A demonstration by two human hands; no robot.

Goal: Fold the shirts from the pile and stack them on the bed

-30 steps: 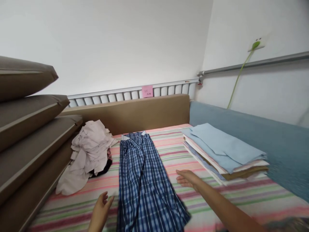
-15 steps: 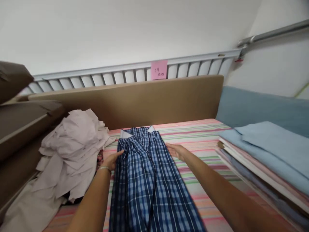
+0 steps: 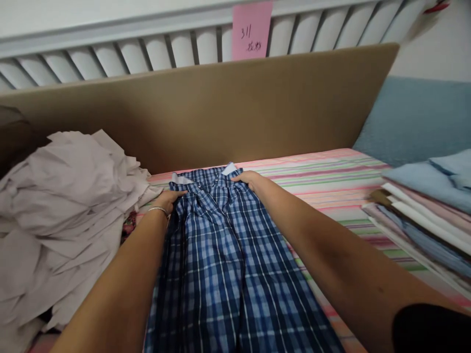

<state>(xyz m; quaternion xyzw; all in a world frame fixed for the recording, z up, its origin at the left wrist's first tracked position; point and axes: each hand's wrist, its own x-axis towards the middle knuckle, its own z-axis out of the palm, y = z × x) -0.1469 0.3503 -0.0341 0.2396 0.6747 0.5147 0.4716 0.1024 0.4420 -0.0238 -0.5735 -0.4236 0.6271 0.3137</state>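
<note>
A pair of blue plaid trousers [image 3: 213, 260] lies lengthwise before me, its gathered waist at the far end and white lining showing at both top corners. My left hand [image 3: 168, 200], with a thin bracelet at the wrist, grips the left edge just below the waist; its thumb lies on top and the fingers are mostly hidden. On the opposite side, my right hand [image 3: 250, 179] pinches the top right corner of the waist, thumb above and fingers out of sight beneath the cloth.
A heap of pale cloth pieces [image 3: 73, 186] is at the left. Folded fabrics [image 3: 434, 211] are stacked at the right on the striped sheet [image 3: 316, 181]. A brown board [image 3: 235, 113] stands behind, before a white radiator [image 3: 158, 51] bearing a pink note [image 3: 251, 30].
My right hand has moved from beside the trousers onto the waist corner and closed on it. My left hand has shifted up slightly along the edge. The view has come closer and tilted down.
</note>
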